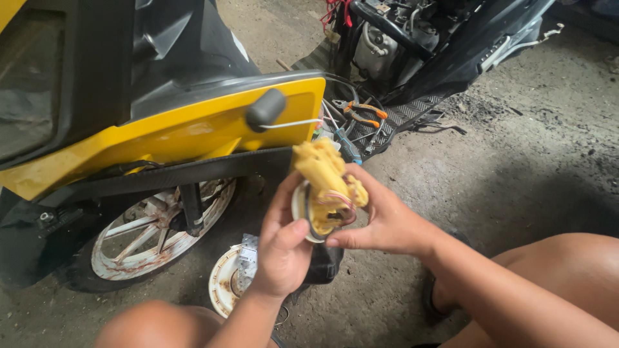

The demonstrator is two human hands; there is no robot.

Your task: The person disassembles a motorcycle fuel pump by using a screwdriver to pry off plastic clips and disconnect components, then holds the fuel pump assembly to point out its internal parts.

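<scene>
Yellowed plastic part (327,187): held at the centre of the frame, between both hands, above the concrete floor (516,161).
Look: pale yellow, stained housing that rises in a blocky, uneven column to its upper left; a round whitish flange sits at its lower end, and thin red and white wires loop across its middle.
Tilt: column leans toward the upper left, flange facing lower left.
Left hand (284,248): below and left of the part, fingers curled up along the flange's left edge, thumb pressed near the flange's lower rim; closed around it.
Right hand (380,219): right of the part, fingers wrapped behind the yellow housing, thumb pointing left at its lower edge; closed on it.
Scooter (161,109): yellow and black body fills the upper left, with a black bar-end (265,108) just above the part.
Wheel (161,225): white-spoked, rusty, at left centre under the yellow panel.
Round white disc (225,283): on the floor at lower centre, partly hidden by the left wrist.
Pliers (361,113): orange-handled, lying on a ribbed black footboard at upper centre, well apart from the hands.
Screwdriver (348,147): blue-handled, just above the part.
</scene>
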